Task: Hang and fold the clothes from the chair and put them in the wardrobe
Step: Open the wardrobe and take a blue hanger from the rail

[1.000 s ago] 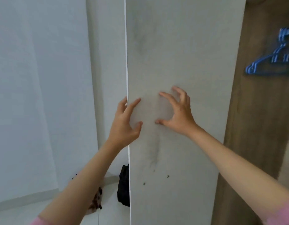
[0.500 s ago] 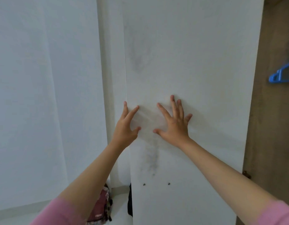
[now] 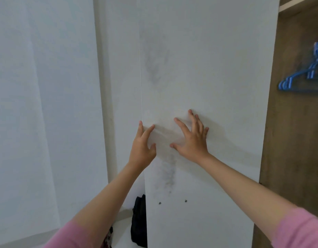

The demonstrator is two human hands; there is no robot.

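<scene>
now | step: both hands on wardrobe door [image 3: 208, 86] | left hand [image 3: 141, 149] grips its edge, right hand [image 3: 192, 140] flat, fingers spread | next: likely slide door toward blue hangers [image 3: 304, 76]

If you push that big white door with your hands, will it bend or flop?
Probably not. The white door looks like a flat, rigid panel, so it likely swings as one piece. Its smooth face could be slippery, which may be why the right hand presses flat while the left hand holds its edge.
</scene>
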